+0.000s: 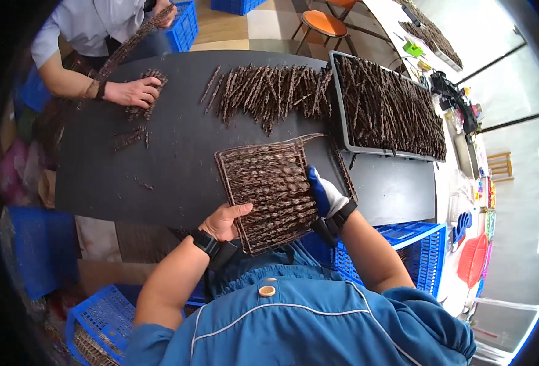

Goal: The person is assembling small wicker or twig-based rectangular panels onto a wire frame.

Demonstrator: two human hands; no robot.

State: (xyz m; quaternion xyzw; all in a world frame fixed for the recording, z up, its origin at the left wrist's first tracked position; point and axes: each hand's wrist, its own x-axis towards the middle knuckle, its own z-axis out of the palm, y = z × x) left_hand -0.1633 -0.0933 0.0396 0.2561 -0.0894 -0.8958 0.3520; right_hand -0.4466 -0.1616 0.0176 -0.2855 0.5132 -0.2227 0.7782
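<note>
The fingers (238, 211) of the left hand (224, 222) curl over the near-left edge of a square woven mat (268, 194) of dark brown twigs, thumb on top, gripping it firmly; the right hand (327, 196), in a white glove with blue fingertips, closes on the mat's right edge, so both hands hold it tilted above the near rim of the dark oval surface (178, 158). Each wrist wears a black band. Beyond the mat lies a loose row of dark sticks (269, 91), and to its right a grey tray (385, 110) packed with more of the same (its near lip touches the surface's right end). Across the surface another person's hand (136, 91) presses on a small heap of sticks (148, 91), and their other hand seems to hold a long bundle (132, 44), though the rim of the view bends it too much to be sure. Blue plastic crates (404, 244) stand beside the person's right arm and lower left, and an orange stool (324, 24) stands farther off.
</note>
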